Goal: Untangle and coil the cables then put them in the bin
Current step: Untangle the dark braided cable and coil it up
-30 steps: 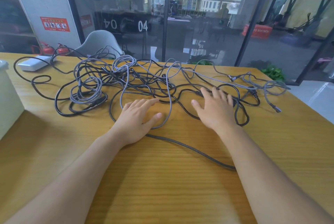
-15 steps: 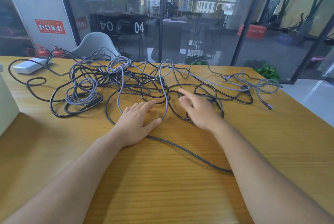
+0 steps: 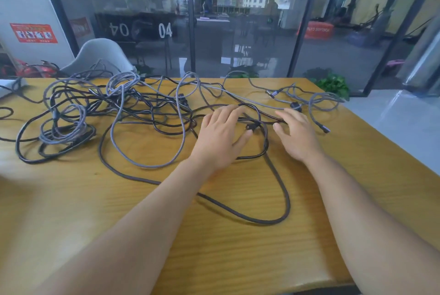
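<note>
Both hands lie flat, each grip released: left hand (image 3: 220, 135) and right hand (image 3: 297, 133) rest on tangled cables (image 3: 133, 113) across the wooden surface (image 3: 214, 235).

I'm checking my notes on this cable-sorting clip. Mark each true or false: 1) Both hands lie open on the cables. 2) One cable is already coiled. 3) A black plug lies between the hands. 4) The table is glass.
1) True: the left hand and right hand lie open on the tangle of cables.
2) False: all are still tangled and loose.
3) True: the black plug lies there.
4) False: the table is wood.
</note>
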Motion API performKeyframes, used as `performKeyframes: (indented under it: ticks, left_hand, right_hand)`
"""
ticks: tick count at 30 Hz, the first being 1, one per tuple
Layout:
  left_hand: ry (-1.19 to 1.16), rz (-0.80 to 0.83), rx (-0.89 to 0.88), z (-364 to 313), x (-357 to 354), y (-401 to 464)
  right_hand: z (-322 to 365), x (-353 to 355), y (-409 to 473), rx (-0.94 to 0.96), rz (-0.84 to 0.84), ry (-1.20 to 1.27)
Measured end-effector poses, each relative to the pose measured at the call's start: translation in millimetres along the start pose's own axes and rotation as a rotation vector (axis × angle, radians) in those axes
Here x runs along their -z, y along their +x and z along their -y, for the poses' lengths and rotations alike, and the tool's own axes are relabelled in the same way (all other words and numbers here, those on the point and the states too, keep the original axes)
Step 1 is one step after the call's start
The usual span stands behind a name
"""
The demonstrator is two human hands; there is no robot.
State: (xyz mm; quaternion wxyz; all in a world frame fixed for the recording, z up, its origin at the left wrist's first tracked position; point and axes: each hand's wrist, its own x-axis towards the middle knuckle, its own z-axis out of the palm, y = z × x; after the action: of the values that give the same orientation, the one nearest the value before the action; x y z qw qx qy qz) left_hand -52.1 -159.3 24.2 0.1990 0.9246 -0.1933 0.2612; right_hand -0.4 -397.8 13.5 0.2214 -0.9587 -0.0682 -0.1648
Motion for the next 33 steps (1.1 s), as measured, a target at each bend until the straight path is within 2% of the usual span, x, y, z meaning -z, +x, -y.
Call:
performKeyframes:
  ticks: [3, 6, 9, 11, 14, 15, 17, 18, 22, 25, 31, 33]
  left_hand:
    - [0.026, 0.012, -0.002, -20.5, -19.7, 22.5]
    - [0.045, 0.038, -0.006, -39.7, -38.1, 41.9]
    - [0.036, 0.076, -0.010, -54.8, -55.1, 54.5]
    - [0.043, 0.097, -0.004, -62.0, -63.6, 57.9]
    - [0.063, 0.123, -0.009, -66.9, -68.7, 58.6]
    - [0.071, 0.127, -0.011, -67.3, -68.4, 57.9]
    - [0.079, 0.131, -0.012, -66.5, -66.6, 56.6]
    - [0.079, 0.133, -0.010, -65.0, -66.0, 56.1]
    - [0.047, 0.135, 0.007, -61.6, -61.4, 51.3]
    - [0.012, 0.168, 0.014, -61.2, -53.1, 44.8]
    - [-0.054, 0.209, -0.061, -48.7, -24.8, 36.8]
    - [-0.067, 0.189, -0.071, -40.9, -13.9, 35.3]
  right_hand:
    - [-27.3, 5.1, 2.9, -0.046, -0.057, -0.064]
    - [-50.8, 12.3, 3.8, -0.158, -0.043, -0.135]
    - [-59.5, 13.6, 3.4, -0.276, -0.046, -0.046]
    - [-58.3, 12.9, 4.8, -0.289, -0.104, 0.006]
    - [-61.1, 21.2, 8.2, -0.367, -0.258, -0.054]
    - [-65.2, 24.4, 9.8, -0.411, -0.249, -0.066]
    - [-73.1, 25.4, 10.8, -0.459, -0.112, -0.099]
    - [-74.8, 24.7, 10.8, -0.451, -0.071, -0.107]
    - [-65.7, 21.2, 5.2, -0.344, -0.120, -0.089]
    - [-56.4, 21.4, -1.5, -0.278, -0.107, 0.130]
    - [3.3, 30.3, -19.4, 0.137, -0.157, 0.328]
    - [25.8, 31.3, -29.4, 0.203, -0.134, 0.463]
